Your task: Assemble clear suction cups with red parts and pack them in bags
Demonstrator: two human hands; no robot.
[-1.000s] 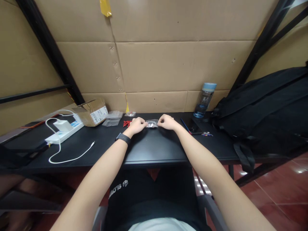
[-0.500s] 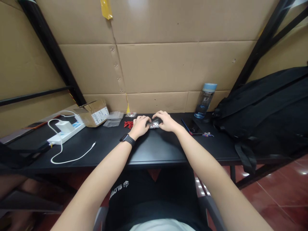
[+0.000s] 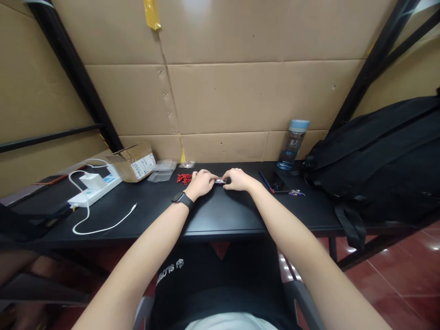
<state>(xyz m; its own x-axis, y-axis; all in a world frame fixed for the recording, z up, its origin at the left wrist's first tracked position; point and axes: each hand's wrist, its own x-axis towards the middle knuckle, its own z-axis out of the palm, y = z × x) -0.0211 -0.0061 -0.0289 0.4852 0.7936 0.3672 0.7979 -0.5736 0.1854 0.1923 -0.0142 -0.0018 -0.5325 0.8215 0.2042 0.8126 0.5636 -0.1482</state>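
Note:
Between my hands, low over the black table, is a small shiny clear plastic bag, with small contents I cannot make out. My left hand, a dark watch on its wrist, pinches the bag's left end with thumb and fingers. At the other end, the curled fingers of my right hand grip it too. Most of the bag is covered by the fingers. Just left of my left hand lies a heap of red cords.
Flat clear bags lie by an open cardboard box. Further left are a white power strip and cable. To the right stand a water bottle, a dark phone with a strap, and a black backpack.
My right hand has come down and left onto the bag, its fingers closing. The bag has been folded or tilted and shows less of its surface. My left hand has barely moved.

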